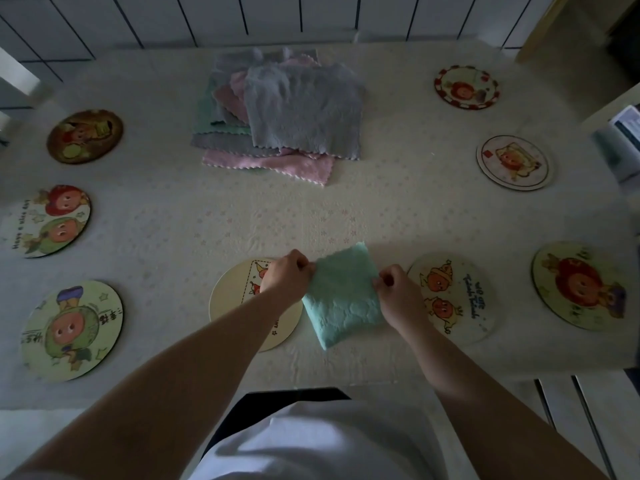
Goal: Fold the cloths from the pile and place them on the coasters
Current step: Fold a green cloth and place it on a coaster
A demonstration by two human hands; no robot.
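A folded light green cloth (pixel 341 295) lies near the table's front edge, between two round coasters. My left hand (pixel 285 277) pinches its left edge and lies over the cream coaster (pixel 239 299). My right hand (pixel 398 297) pinches its right edge, beside the coaster with two orange figures (pixel 453 296). The pile of cloths (pixel 284 112) sits at the back middle, grey on top, pink and green beneath.
Several more picture coasters ring the table: three on the left (pixel 71 329), (pixel 48 220), (pixel 85 136) and three on the right (pixel 580 284), (pixel 514 162), (pixel 467 86). A tiled wall runs behind. A small box (pixel 623 140) stands at the right edge.
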